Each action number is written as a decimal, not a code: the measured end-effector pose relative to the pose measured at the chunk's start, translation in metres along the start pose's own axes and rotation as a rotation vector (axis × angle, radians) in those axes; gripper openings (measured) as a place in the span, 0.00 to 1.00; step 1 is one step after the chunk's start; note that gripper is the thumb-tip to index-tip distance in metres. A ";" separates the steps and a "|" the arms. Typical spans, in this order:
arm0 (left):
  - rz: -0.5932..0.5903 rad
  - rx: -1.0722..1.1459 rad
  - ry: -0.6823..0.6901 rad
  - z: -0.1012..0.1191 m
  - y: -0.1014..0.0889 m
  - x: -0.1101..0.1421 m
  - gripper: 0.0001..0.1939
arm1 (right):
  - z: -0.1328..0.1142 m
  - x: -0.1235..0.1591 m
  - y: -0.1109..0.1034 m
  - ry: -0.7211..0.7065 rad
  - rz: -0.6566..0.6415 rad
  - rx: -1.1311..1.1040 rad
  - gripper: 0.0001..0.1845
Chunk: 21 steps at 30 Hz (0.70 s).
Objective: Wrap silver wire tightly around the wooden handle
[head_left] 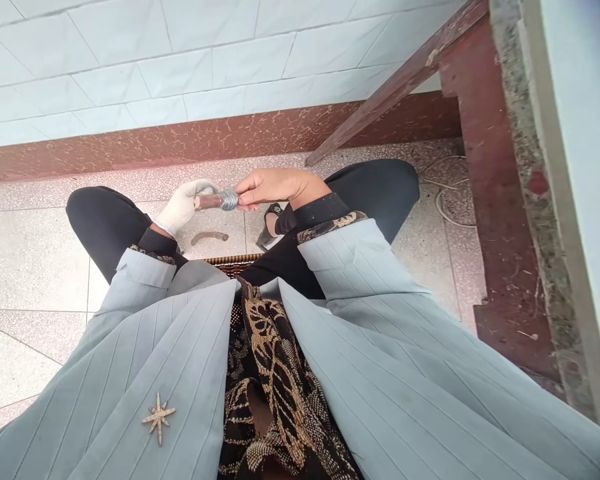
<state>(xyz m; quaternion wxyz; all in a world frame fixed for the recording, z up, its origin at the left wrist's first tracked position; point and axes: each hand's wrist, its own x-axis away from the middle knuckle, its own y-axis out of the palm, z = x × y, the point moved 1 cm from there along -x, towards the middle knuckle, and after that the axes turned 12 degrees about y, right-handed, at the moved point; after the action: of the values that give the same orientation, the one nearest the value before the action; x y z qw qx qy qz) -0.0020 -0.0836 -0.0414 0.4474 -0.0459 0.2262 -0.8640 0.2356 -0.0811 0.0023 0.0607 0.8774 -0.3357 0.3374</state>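
Observation:
My left hand (181, 205), in a white knitted glove, is closed around the left end of a short brown wooden stick (209, 202). Grey wire (229, 199) is wound in a tight coil around the stick's right end. My bare right hand (277, 185) pinches at that coil, thumb and fingers against its right side. Whether a loose wire end lies between those fingers is hidden. Both hands are held over the floor between my spread knees. Below them a curved piece of stick (210, 237) lies on the floor.
Under me shows the edge of a woven seat (230, 261). A black shoe (269, 227) is on the tiled floor (35, 253). Ahead stands a white tiled wall (180, 53). To the right are a reddish-brown wooden frame (500, 180) with a slanted brace (380, 93), and a thin cable (443, 200).

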 end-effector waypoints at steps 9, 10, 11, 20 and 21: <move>-0.149 -0.246 -0.012 -0.017 0.020 0.010 0.11 | 0.025 -0.040 0.010 0.019 0.630 -0.068 0.20; -0.157 -0.314 0.010 -0.017 0.020 0.012 0.11 | 0.025 -0.044 0.013 0.058 0.648 0.076 0.18; -0.159 -0.369 0.025 -0.016 0.020 0.015 0.12 | 0.024 -0.046 0.016 0.074 0.658 0.226 0.16; -0.114 -0.622 0.022 -0.012 -0.014 0.033 0.15 | -0.002 -0.048 0.032 0.009 0.563 0.606 0.11; -0.118 -0.630 0.018 -0.012 -0.017 0.032 0.15 | -0.001 -0.047 0.030 0.016 0.539 0.623 0.10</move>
<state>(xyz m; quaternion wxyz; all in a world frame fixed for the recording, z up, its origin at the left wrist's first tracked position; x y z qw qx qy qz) -0.0371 -0.0962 -0.0489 0.3583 -0.1878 0.4835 -0.7762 0.1902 -0.0776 -0.0302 -0.2959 0.7318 -0.4348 0.4333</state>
